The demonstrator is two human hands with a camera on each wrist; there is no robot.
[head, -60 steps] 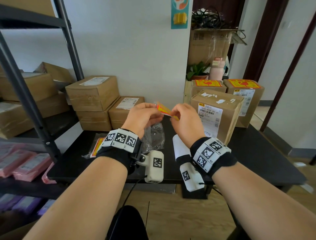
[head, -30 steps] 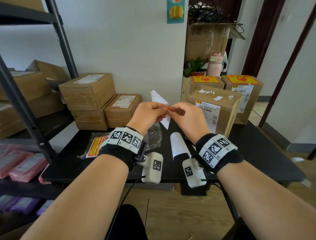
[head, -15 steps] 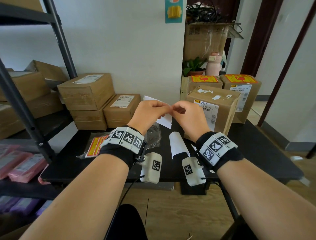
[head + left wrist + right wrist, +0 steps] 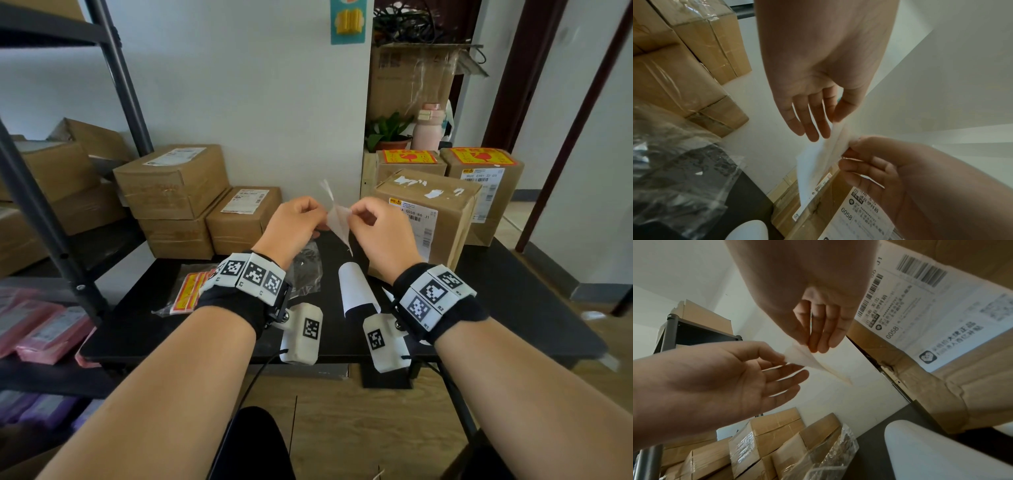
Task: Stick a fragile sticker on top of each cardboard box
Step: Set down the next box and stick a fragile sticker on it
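Note:
Both my hands hold one fragile sticker [image 4: 337, 219] in the air over the black table [image 4: 513, 308]; its white back faces me. My left hand [image 4: 310, 217] pinches its left edge between thumb and forefinger, the other fingers straight. My right hand [image 4: 358, 217] pinches the right edge. The left wrist view shows the sticker [image 4: 818, 164] as a white sheet between the hands, as does the right wrist view of the sticker [image 4: 807, 360]. Just right of my hands stands a cardboard box [image 4: 424, 192] with a bare top. Behind it, two boxes [image 4: 409, 158] [image 4: 481, 158] carry orange stickers.
A bag of orange stickers [image 4: 186, 291] lies at the table's left. A curled white backing sheet [image 4: 356, 287] and a crumpled clear bag [image 4: 305, 270] lie under my hands. Stacked boxes [image 4: 171, 181] [image 4: 243, 219] stand at the back left, and a metal shelf [image 4: 41, 212] at the left.
The sticker has turned from its orange face to its white back and now stands nearly edge-on between my fingertips. The hands stayed close together over the table.

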